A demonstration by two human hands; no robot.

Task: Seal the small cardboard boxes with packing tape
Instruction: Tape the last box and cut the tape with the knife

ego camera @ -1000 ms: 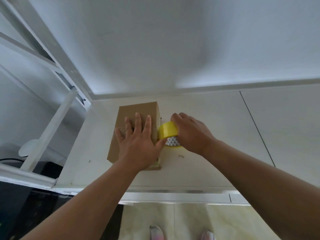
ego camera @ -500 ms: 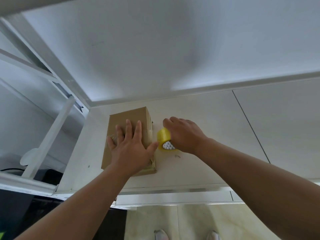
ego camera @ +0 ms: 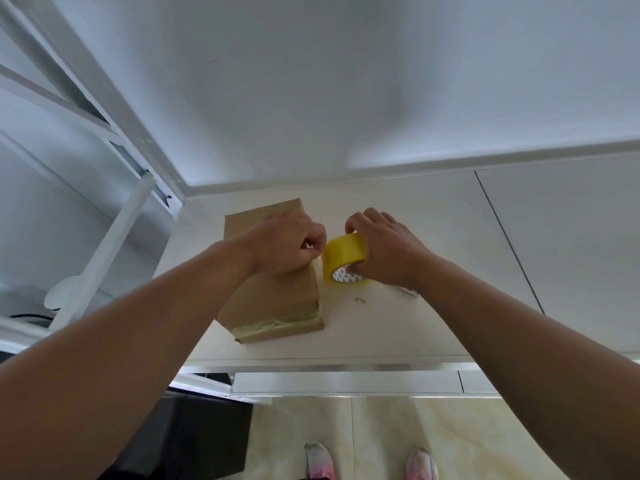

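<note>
A small brown cardboard box point(ego camera: 273, 299) stands on the white counter point(ego camera: 398, 327), with a strip of yellowish tape across its near edge. My left hand point(ego camera: 287, 245) rests on the box's top right edge, its fingers curled and pinching at the tape's loose end next to the roll. The yellow roll of packing tape point(ego camera: 344, 256) is just right of the box, a little above the counter. My right hand point(ego camera: 384, 251) grips the roll, fingers over its top and thumb at the patterned core.
A white wall rises behind the counter. White shelf rails point(ego camera: 104, 237) run down the left side. A dark unit point(ego camera: 194, 431) sits below the counter at left. A small scrap point(ego camera: 360, 300) lies on the counter by the roll. My feet point(ego camera: 320, 460) stand on pale floor tiles.
My left hand has lifted from lying flat on the box top and curled at the box's right edge beside the roll. My right hand has raised the roll slightly.
</note>
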